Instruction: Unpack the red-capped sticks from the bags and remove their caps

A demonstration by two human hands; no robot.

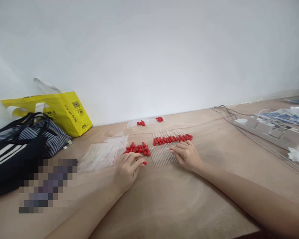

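A row of clear plastic droppers [161, 156] lies side by side on the wooden table [164, 199]. Red rubber bulbs [173, 138] cap the far ends of several. A loose pile of red bulbs [138, 149] lies just left of the row. My left hand [128, 169] rests by that pile, its fingers curled and pinched on one red bulb [144, 162]. My right hand [186, 154] lies flat on the row of droppers, fingers stretched out and touching the tubes.
Clear zip bags [102, 152] lie left of the pile, and two more with red bulbs [149, 121] sit near the wall. A yellow bag [62, 111] and striped dark bags [22, 146] stand at left. A power strip [271, 131] with cables is at right.
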